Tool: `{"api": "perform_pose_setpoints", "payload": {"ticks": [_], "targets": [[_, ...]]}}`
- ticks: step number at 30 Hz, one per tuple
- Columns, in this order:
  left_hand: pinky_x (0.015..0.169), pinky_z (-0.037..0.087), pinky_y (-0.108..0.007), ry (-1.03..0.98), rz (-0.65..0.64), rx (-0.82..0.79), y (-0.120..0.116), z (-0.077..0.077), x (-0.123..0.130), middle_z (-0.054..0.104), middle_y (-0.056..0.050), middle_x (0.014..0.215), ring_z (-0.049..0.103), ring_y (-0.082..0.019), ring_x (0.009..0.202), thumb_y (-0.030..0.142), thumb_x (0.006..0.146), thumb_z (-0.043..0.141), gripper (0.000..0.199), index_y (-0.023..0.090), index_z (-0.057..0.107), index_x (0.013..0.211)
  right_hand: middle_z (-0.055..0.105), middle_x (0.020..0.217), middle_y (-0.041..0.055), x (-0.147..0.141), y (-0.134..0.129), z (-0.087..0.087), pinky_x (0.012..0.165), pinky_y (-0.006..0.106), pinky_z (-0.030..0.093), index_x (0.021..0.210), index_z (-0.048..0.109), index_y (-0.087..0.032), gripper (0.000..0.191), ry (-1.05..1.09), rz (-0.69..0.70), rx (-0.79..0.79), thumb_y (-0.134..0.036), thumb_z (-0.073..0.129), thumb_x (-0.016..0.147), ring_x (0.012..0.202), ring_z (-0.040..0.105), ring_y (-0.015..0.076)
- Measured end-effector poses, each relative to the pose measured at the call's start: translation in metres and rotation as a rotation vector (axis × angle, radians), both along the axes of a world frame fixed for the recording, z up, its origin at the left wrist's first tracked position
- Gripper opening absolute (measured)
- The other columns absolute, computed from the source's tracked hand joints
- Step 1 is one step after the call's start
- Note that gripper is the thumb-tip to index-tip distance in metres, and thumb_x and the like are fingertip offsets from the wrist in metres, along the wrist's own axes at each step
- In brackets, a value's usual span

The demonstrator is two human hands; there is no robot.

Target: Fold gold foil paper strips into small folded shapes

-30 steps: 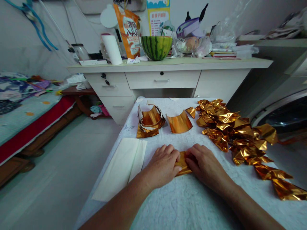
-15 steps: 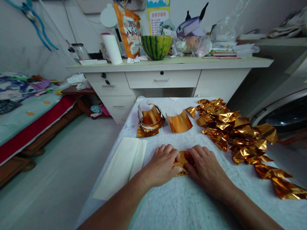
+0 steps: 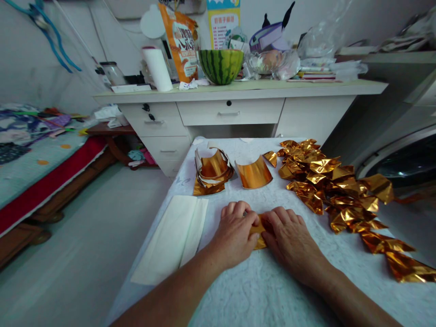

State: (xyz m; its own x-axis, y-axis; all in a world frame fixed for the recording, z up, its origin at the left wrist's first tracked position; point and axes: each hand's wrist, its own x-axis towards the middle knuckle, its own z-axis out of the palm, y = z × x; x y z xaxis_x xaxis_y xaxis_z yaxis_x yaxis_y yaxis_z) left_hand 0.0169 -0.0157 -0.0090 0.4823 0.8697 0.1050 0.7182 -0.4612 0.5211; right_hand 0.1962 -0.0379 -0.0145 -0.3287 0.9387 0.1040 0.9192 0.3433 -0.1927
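Note:
Between my hands a small piece of gold foil paper [image 3: 260, 234] lies on the cloth-covered table. My left hand [image 3: 235, 231] has its fingers curled and closed on the foil's left side. From the right, my right hand [image 3: 288, 238] grips the foil's other side, thumb toward the middle. Much of the foil is hidden under the fingers. Just beyond stands a curved gold foil sheet [image 3: 254, 173], with a stack of curled gold and white sheets [image 3: 213, 170] left of it. A large heap of folded gold foil pieces [image 3: 320, 177] spreads along the right.
Folded white paper [image 3: 170, 240] lies left of my left arm. Behind the table is a white desk [image 3: 228, 109] holding half a watermelon [image 3: 221, 66], a paper roll [image 3: 158, 68] and an orange snack bag [image 3: 184, 45]. A bed [image 3: 41, 168] stands left, a washing machine [image 3: 402, 150] right.
My left hand has shifted slightly right, closer to my right hand, and its fingers are more bunched. Less of the foil shows between the hands. The right hand stays in nearly the same place.

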Motion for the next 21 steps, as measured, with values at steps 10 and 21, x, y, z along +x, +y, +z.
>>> {"api": "perform_pose_setpoints", "payload": {"ticks": [10,21], "targets": [[0.099,0.034,-0.043,0.036,-0.071,-0.104,0.000,0.004,-0.009,0.048,-0.003,0.119,0.042,-0.025,0.113,0.026,0.078,0.064,0.029,0.026,0.051,0.104,0.057,0.098,0.0074,0.000,0.001,-0.002,0.079,0.040,0.040,0.101,0.059,-0.021,0.013,-0.016,0.008,0.003,-0.021,0.053,0.089,0.089,0.048,0.0255],[0.103,0.030,-0.043,-0.033,-0.073,-0.047,0.000,0.003,-0.003,0.048,-0.003,0.125,0.040,-0.025,0.119,0.022,0.081,0.061,0.025,0.029,0.062,0.105,0.056,0.097,0.0081,0.000,-0.003,0.003,0.079,0.041,0.039,0.101,0.057,-0.022,0.014,0.041,0.018,0.022,-0.029,0.050,0.092,0.089,0.048,0.0257]]}}
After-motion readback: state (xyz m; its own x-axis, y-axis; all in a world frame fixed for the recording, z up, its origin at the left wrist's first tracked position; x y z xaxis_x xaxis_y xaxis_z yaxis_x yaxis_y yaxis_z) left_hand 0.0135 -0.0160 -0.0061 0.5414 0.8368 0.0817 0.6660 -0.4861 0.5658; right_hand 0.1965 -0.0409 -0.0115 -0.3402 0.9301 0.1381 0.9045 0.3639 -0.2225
